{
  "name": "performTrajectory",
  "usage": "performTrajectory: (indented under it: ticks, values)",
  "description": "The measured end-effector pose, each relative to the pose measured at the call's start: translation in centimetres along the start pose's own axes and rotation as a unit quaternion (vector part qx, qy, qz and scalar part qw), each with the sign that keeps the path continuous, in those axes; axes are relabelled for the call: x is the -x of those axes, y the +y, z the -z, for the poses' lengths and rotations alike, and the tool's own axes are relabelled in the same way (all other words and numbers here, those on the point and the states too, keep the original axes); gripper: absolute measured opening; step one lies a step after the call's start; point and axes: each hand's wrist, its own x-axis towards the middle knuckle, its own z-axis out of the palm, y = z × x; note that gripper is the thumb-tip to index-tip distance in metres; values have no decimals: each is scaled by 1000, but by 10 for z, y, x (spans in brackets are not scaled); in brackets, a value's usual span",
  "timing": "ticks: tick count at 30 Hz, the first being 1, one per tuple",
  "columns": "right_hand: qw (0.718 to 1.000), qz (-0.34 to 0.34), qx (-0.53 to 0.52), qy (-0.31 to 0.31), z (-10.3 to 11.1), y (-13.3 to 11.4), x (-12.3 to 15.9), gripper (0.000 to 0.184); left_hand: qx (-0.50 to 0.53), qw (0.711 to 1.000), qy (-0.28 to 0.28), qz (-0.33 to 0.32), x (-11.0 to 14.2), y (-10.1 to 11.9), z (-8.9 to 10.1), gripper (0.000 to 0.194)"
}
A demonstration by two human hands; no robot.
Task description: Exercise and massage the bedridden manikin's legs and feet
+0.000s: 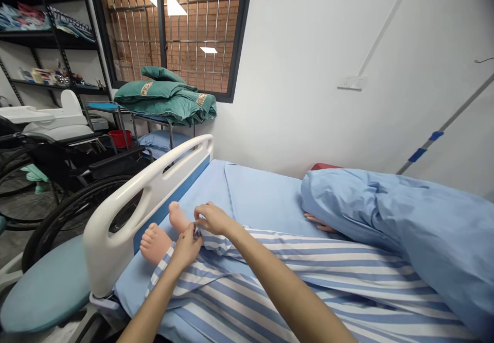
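Pinching the striped pajama fabric (216, 242) in clenched fingers, the left hand (187, 247) and right hand (213, 218) could drag the mannequin's near foot (155, 243) against the white bed rail (116, 229) if pulled hard.

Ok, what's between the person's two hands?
A bunched edge of blue-and-white striped cloth lies there, pinched by the left hand and the right hand. The head view shows it.
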Motion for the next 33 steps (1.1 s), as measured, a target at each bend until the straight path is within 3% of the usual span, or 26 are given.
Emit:
performTrajectory:
  ticks: [3, 9, 12, 16, 22, 27, 33]
  values:
    - [999, -20, -42, -13, -7, 11, -6, 13, -75, 997, 30, -8, -2, -4, 5, 20]
    - [970, -207, -49, -114, -29, 28, -15, 32, -119, 992, 35, -1, 6, 6, 14, 20]
    - [958, -251, -32, -133, -39, 32, -22, 36, -105, 993, 50, -11, 7, 13, 18, 23]
    - [943, -295, -36, -149, -45, 35, -32, 30, -63, 997, 23, -50, 6, 23, 23, 22]
    - [938, -328, -101, -55, -44, 49, -48, 27, -40, 998, 49, -7, -2, 23, 28, 21]
    - [910, -369, -187, 25, -53, 72, -63, 27, -36, 996, 72, 33, -14, 10, 27, 21]
    - [876, -409, -239, 94, -69, 88, -78, 26, -42, 998, 32, 34, -30, -1, 17, 18]
